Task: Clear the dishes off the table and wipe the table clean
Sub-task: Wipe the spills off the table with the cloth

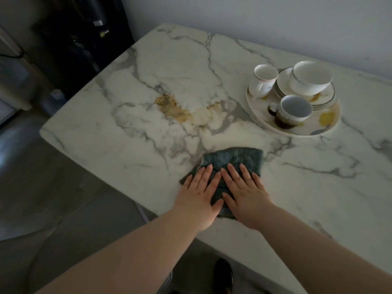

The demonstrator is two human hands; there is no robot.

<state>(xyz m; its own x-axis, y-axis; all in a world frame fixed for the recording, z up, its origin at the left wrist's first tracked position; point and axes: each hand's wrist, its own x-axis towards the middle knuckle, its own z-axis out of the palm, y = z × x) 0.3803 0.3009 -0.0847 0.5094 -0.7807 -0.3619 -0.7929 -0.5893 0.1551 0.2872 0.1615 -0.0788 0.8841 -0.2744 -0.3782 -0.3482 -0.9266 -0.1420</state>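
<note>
Head view, hazards first. The dishes (310, 78) sit stacked on the large plate (307, 130) at 1 o'clock from the cloth (233, 158), not yet cleared off the desk (297, 187). A wide sweep toward that side could shove the plate or tip the dark-handled cup (294, 110); the cause would be wiping before clearing. The brown stain (171, 107) lies at 11 o'clock from the cloth, well apart from it. A single light pass may smear it rather than lift it.

Pose: the left hand (198, 195) and right hand (247, 196) lie flat, side by side, on the cloth's near half. Fingers are straight, slightly spread and point to 12 o'clock, pressing down and gripping nothing. Both forearms enter from 6 o'clock. The cloth lies near the desk's near edge.
</note>
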